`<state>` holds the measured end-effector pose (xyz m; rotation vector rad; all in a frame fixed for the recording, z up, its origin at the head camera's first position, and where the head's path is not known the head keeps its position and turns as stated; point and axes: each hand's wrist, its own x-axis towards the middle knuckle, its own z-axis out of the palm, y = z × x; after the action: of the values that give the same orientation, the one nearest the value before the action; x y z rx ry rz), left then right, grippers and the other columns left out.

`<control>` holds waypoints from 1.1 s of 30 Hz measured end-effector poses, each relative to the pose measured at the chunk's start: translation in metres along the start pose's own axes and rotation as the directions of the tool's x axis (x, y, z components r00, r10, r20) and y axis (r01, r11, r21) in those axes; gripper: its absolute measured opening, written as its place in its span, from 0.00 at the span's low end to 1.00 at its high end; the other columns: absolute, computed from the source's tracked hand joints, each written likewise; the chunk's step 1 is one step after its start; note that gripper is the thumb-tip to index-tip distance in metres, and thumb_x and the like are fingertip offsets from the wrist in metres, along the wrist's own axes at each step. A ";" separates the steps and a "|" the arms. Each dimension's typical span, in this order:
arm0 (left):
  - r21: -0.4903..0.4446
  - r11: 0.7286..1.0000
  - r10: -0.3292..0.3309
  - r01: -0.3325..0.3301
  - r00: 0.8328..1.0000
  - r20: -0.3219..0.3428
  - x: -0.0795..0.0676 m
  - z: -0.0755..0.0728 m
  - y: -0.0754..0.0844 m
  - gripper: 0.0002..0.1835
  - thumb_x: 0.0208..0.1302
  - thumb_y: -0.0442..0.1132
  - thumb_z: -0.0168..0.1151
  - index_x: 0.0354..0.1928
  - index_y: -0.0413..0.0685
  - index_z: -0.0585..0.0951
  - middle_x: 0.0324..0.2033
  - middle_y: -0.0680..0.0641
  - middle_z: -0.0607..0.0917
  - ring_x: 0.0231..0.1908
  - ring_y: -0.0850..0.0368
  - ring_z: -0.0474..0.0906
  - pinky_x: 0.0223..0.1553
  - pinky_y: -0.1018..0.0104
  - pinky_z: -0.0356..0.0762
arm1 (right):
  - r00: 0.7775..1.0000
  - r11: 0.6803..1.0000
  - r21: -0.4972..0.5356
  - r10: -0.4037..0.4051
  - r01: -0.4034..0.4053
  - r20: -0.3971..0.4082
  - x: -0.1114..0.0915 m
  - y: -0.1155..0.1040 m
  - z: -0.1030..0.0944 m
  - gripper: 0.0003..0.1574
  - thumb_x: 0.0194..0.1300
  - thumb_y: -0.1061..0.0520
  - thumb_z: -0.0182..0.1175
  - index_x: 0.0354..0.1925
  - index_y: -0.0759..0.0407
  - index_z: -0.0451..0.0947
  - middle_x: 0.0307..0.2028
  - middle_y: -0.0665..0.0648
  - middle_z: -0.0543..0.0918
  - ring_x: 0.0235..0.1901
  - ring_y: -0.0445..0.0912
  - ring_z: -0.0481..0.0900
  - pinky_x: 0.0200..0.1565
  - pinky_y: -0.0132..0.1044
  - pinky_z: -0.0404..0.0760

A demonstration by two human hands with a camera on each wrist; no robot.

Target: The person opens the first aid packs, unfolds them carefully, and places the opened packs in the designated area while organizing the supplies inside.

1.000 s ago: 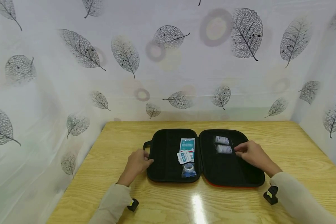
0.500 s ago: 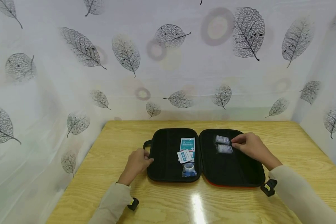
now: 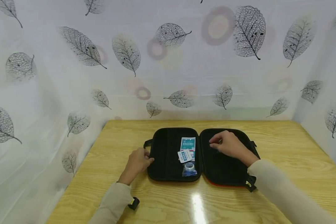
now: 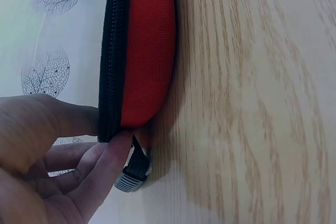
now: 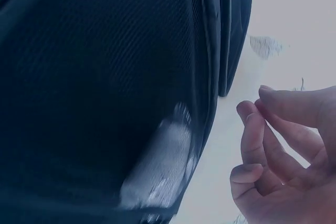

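A zip case with a red shell and black lining lies unfolded on the table; its left half (image 3: 158, 155) and right half (image 3: 218, 169) both face up. My left hand (image 3: 138, 161) pinches the left half's zipped edge (image 4: 111, 61) between thumb and fingers. Over the right half, my right hand (image 3: 228, 144) is loosely curled, thumb near fingertips, with nothing visible between them. In the right wrist view a wrapped white roll (image 5: 160, 163) lies on the black lining; from the head the hand covers the rolls. The left half holds a green-and-white packet (image 3: 188, 143), small white packets (image 3: 185, 156) and a wrapped tape roll (image 3: 189, 168).
The case's carry handle (image 3: 147, 143) sticks out at its left side, just beyond my left hand. Wood-grain table (image 3: 168, 202) surrounds the case. A leaf-print curtain (image 3: 168, 71) hangs behind and on both sides.
My right hand has moved from beside the two wrapped rolls to the left, over them, hiding them from the head view. My left hand has kept its hold on the case edge.
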<state>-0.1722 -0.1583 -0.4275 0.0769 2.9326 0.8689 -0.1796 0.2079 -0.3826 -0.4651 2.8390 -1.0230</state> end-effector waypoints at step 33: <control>0.001 1.000 -0.013 0.013 1.000 0.010 -0.003 0.000 0.005 0.13 0.60 0.36 0.74 0.43 0.34 0.87 0.31 0.47 0.87 0.33 0.55 0.83 0.41 0.54 0.84 | 0.987 0.977 -0.208 0.081 -0.051 0.137 0.054 -0.043 0.072 0.10 0.60 0.56 0.75 0.38 0.59 0.88 0.32 0.52 0.87 0.29 0.43 0.81 0.37 0.44 0.84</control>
<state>-0.1694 -0.1546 -0.4243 0.0617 2.9211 0.8627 -0.2065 0.1161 -0.4098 -0.4381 2.8184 -0.6600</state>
